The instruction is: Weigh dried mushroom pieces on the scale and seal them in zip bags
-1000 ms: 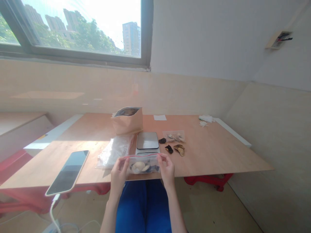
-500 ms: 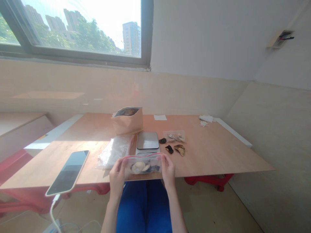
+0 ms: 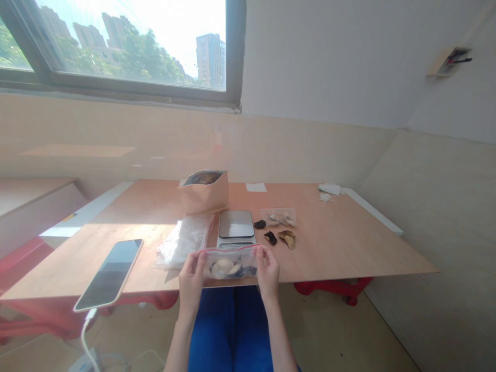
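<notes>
A clear zip bag (image 3: 228, 265) with a red seal strip is stretched between my hands at the table's front edge. Several pale and dark dried slices, perhaps mushroom, lie inside it. My left hand (image 3: 192, 271) pinches the bag's top left corner, and my right hand (image 3: 267, 268) pinches the top right one. Just behind the bag sits a kitchen scale (image 3: 236, 224) with a bare metal plate; its front is partly hidden by the bag. To the scale's right lie loose dark pieces (image 3: 270, 237), a brown curled piece (image 3: 287, 238) and a second filled zip bag (image 3: 279, 217).
An open kraft pouch (image 3: 205, 194) stands behind the scale on the left. Clear plastic bags (image 3: 184, 241) lie beside the scale, and a phone (image 3: 110, 274) with a white cable (image 3: 86, 336) is at the left edge. White scraps (image 3: 329, 190) lie back right, near a paper (image 3: 256, 187).
The top of the bag looks slightly flatter and straighter between my hands. My left hand has shifted a little to the right; the things on the table stay put.
</notes>
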A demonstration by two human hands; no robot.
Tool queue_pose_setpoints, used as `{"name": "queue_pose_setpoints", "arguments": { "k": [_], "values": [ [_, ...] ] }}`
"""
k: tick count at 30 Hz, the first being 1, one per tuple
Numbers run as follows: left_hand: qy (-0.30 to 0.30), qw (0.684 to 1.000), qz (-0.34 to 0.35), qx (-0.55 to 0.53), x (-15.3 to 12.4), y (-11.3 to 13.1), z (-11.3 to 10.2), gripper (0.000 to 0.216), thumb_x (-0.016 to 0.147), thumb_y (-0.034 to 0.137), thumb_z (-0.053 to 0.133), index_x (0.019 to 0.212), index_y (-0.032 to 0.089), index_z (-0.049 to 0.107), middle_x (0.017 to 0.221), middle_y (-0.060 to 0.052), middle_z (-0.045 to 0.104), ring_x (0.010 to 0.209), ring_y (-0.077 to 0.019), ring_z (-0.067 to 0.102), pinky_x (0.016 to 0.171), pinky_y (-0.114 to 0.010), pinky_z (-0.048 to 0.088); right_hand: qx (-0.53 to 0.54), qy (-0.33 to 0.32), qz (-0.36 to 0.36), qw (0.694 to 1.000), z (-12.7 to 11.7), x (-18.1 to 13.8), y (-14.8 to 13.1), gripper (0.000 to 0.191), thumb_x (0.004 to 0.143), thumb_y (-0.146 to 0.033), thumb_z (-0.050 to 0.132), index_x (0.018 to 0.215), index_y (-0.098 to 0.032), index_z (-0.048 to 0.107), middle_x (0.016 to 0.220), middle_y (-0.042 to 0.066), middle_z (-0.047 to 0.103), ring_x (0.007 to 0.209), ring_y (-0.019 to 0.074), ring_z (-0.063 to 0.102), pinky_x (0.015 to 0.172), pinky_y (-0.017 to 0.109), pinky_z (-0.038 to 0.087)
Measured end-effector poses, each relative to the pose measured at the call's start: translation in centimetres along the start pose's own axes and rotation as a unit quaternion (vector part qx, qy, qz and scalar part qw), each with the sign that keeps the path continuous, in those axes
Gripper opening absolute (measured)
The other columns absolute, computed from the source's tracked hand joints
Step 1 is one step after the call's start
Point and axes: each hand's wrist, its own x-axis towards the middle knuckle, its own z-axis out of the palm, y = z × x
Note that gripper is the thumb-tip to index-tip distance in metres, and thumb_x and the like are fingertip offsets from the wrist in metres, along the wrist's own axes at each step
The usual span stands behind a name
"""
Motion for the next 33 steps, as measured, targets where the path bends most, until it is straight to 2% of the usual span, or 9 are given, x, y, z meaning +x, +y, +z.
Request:
{"name": "queue_pose_setpoints", "arguments": {
  "k": [5, 9, 19, 26, 33],
  "values": [
    [-0.042, 0.996, -0.032, -0.067, 0.1, 0.0, 0.3, 0.037, 0.072, 0.052, 0.061, 0.085, 0.017, 0.062, 0.085, -0.005, 0.068, 0.084, -0.0193, 0.062, 0.078, -0.029, 0.048, 0.003, -0.055, 0.000, 0.998, -0.3, 0.2, 0.1, 0.031, 0.081, -0.045, 0.055, 0.080, -0.015, 0.064, 0.076, 0.005, 0.066, 0.075, 0.0188, 0.062, 0.073, 0.029, 0.048],
    [-0.051, 0.994, -0.037, -0.088, 0.0, 0.1, 0.4, 0.035, 0.071, 0.049, 0.063, 0.082, 0.016, 0.063, 0.082, -0.005, 0.067, 0.081, -0.0185, 0.061, 0.076, -0.028, 0.048, 0.018, -0.096, 0.005, 0.995, -0.2, 0.1, 0.1, 0.024, 0.080, -0.039, 0.059, 0.080, -0.015, 0.064, 0.077, 0.004, 0.066, 0.078, 0.0178, 0.061, 0.076, 0.028, 0.047],
    [-0.022, 0.994, -0.051, -0.092, -0.1, -0.2, 0.7, 0.039, 0.068, 0.053, 0.064, 0.080, 0.016, 0.064, 0.079, -0.004, 0.068, 0.078, -0.0178, 0.062, 0.075, -0.027, 0.048, 0.049, -0.085, -0.003, 0.995, 0.0, -0.2, -0.4, 0.017, 0.079, -0.034, 0.061, 0.080, -0.017, 0.062, 0.077, 0.001, 0.063, 0.077, 0.0157, 0.059, 0.075, 0.026, 0.045],
    [-0.013, 0.995, -0.034, -0.091, -0.2, -0.2, 1.0, 0.038, 0.070, 0.053, 0.062, 0.079, 0.016, 0.061, 0.076, -0.003, 0.066, 0.076, -0.0171, 0.060, 0.073, -0.026, 0.047, 0.055, -0.078, 0.000, 0.995, 0.1, -0.2, -0.8, 0.017, 0.079, -0.034, 0.061, 0.079, -0.017, 0.061, 0.076, 0.001, 0.062, 0.076, 0.0152, 0.058, 0.074, 0.025, 0.045],
    [-0.065, 0.988, -0.054, -0.126, -0.2, -0.4, 1.1, 0.038, 0.068, 0.049, 0.066, 0.084, 0.015, 0.066, 0.083, -0.006, 0.068, 0.083, -0.0191, 0.062, 0.079, -0.029, 0.048, 0.073, -0.097, 0.030, 0.992, 0.4, -0.2, -1.0, 0.022, 0.077, -0.037, 0.064, 0.084, -0.016, 0.064, 0.082, 0.004, 0.067, 0.081, 0.0178, 0.062, 0.079, 0.029, 0.048]
  ]
}}
